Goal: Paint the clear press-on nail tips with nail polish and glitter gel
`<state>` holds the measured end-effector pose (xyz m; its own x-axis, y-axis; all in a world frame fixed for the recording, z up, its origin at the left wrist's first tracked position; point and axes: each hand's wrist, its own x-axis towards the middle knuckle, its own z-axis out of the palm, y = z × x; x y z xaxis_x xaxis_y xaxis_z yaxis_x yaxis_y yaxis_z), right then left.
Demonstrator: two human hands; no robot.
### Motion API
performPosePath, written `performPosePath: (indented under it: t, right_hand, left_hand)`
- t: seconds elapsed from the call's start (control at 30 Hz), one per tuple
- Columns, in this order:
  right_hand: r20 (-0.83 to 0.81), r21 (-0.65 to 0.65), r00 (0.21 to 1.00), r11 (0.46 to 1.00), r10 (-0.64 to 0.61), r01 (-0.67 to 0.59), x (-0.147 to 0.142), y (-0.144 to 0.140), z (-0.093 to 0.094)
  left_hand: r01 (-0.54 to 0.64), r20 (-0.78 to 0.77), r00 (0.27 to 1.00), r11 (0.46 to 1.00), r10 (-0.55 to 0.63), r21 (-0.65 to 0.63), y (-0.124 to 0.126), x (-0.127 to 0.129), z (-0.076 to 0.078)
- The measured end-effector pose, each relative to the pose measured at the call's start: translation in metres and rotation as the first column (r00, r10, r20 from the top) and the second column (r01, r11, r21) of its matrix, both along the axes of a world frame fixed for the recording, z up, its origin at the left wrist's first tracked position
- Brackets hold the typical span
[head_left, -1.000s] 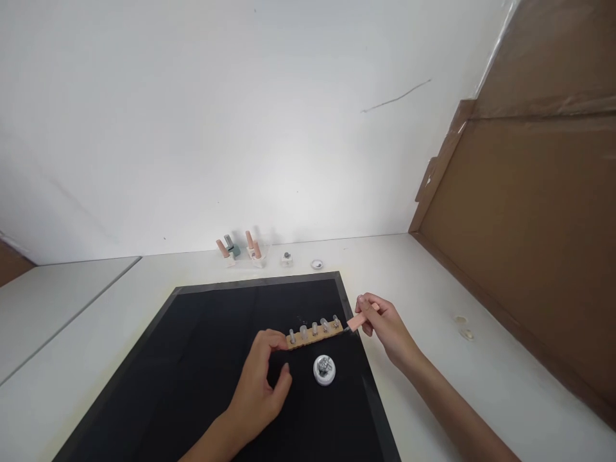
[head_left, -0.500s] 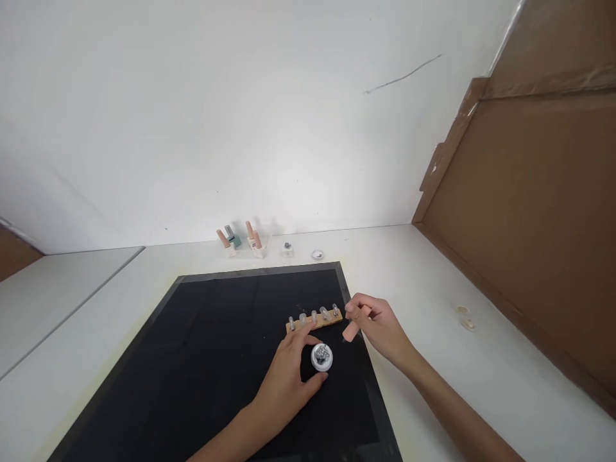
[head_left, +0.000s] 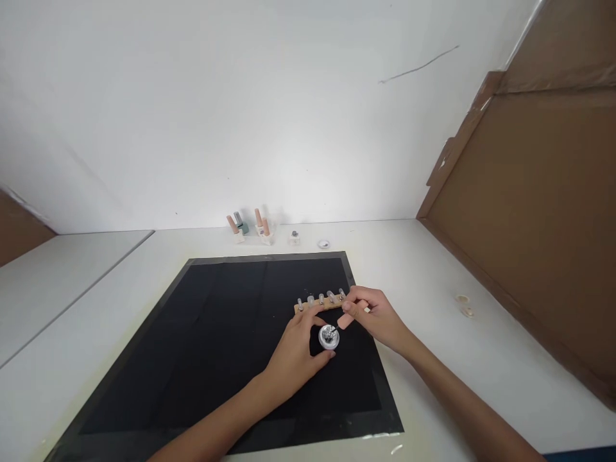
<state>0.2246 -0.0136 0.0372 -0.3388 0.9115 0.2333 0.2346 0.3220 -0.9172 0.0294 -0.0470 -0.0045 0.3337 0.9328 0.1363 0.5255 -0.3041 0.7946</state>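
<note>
A small round white jar (head_left: 329, 345) with silvery contents stands on the black mat (head_left: 231, 340). My left hand (head_left: 296, 346) curves around it, thumb at its near side and fingers at its far side, gripping it. Between my right thumb and fingers is a nail polish brush (head_left: 345, 321) with a peach cap handle; its dark tip dips into the jar. My right hand (head_left: 373, 314) is closed on that handle. Just beyond both hands lies a wooden strip (head_left: 315, 306) carrying several clear nail tips (head_left: 321, 298), partly covered by my left fingers.
Several nail polish bottles (head_left: 239, 235) stand at the back by the white wall. To their right are a small clear bottle (head_left: 294, 239) and a round white lid (head_left: 323, 244). Two small pale pieces (head_left: 464, 306) lie at the right, near a brown cardboard panel (head_left: 524, 224).
My right hand has brought the brush left, so its tip has gone from beside the jar into it. My left hand stays around the jar. The camera view has shifted slightly.
</note>
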Motion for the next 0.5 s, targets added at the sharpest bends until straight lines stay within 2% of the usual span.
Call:
performPosePath:
  t: [0.2,0.5]
  right_hand:
    - [0.009,0.059,1.0,0.998,-0.018,0.017,-0.0002,-0.001,0.0036]
    - [-0.008,0.032,0.999,0.999,-0.04,0.04,0.0026,-0.0011,0.0025]
  left_hand:
    - [-0.026,0.021,0.999,0.999,0.025,0.035,-0.0022,-0.0008,-0.0032]
    - [-0.029,0.028,0.999,0.998,0.028,0.058,-0.0021,0.0,-0.0034]
